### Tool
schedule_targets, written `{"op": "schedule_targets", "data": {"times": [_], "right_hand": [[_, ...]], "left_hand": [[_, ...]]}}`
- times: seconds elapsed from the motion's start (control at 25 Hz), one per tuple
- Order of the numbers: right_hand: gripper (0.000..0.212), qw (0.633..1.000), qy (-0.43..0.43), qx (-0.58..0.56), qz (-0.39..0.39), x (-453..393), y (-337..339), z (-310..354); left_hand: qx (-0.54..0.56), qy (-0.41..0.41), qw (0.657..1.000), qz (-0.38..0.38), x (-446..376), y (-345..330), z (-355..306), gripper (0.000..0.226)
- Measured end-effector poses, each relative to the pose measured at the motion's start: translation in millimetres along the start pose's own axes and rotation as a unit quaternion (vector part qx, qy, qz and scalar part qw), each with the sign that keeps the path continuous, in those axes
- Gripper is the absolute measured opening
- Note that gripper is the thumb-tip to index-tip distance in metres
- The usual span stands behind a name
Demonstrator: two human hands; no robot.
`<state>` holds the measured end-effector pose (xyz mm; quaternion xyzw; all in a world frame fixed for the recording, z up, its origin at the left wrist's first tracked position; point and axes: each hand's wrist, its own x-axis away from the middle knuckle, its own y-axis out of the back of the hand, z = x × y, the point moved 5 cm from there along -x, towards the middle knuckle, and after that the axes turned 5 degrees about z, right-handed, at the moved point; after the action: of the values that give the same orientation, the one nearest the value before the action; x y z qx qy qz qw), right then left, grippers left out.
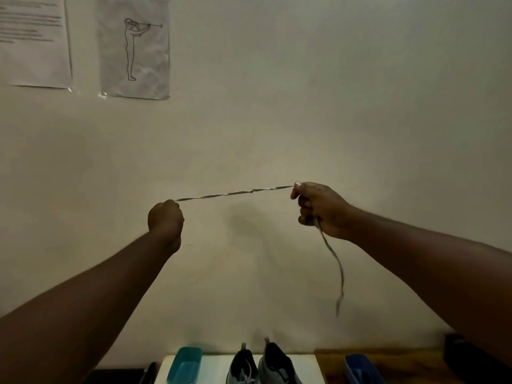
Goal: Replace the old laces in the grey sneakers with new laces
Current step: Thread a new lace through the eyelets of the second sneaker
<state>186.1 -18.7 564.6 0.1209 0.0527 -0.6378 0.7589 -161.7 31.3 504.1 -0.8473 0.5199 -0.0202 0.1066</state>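
**A lace pulled tight in front of the wall**

A plain pale wall (304, 106) fills most of the view. Two sheets of paper are stuck on it at the top left. One paper (33, 40) has lines of writing. The other paper (134, 47) has a drawing of a standing figure holding a long thin thing up to its head.

Both arms reach up in front of the wall. The left hand (165, 217) is closed in a fist around one end of a thin twisted lace (235, 193). The right hand (318, 207) pinches the lace between thumb and finger, with the other fingers curled round it too. The lace runs tight and almost level between the two hands. The rest of it hangs loose below the right hand, well above the desk.

Down at the bottom edge is the desk (329, 367), with a white mat (216, 367) on it. Two grey sneakers (263, 364) stand side by side on the mat, near the wall. The left one has a white lace in it. A teal tray (184, 365) sits at the mat's left edge. A blue tray (361, 368) sits on the bare wood to the right.
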Motion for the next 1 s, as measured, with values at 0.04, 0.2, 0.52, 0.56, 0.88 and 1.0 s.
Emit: {"op": "schedule_targets", "data": {"times": [0.04,0.2,0.52,0.56,0.88,1.0], "right_hand": [[0.033,0.999,0.014,-0.027,-0.039,-2,10,5],[0.032,0.990,0.022,-0.074,-0.121,-6,35,10],[0.022,0.969,-0.076,0.121,-0.200,5,46,0],[0.029,0.971,-0.069,0.162,-0.159,6,32,-1],[0.018,0.983,-0.031,0.163,0.072,7,-73,12],[0.014,0.994,-0.037,0.102,-0.025,2,-49,28]], "left_hand": [[-0.028,-0.003,1.000,-0.004,-3,3,3,0.021],[0.008,0.012,0.998,0.060,9,-11,8,0.023],[-0.066,0.002,0.966,0.250,47,-47,-15,0.024],[-0.077,-0.010,0.953,0.292,58,-57,-18,0.026],[-0.086,-0.071,0.931,0.348,95,-94,-33,0.025],[-0.090,-0.089,0.934,0.333,80,-72,-28,0.042]]}}
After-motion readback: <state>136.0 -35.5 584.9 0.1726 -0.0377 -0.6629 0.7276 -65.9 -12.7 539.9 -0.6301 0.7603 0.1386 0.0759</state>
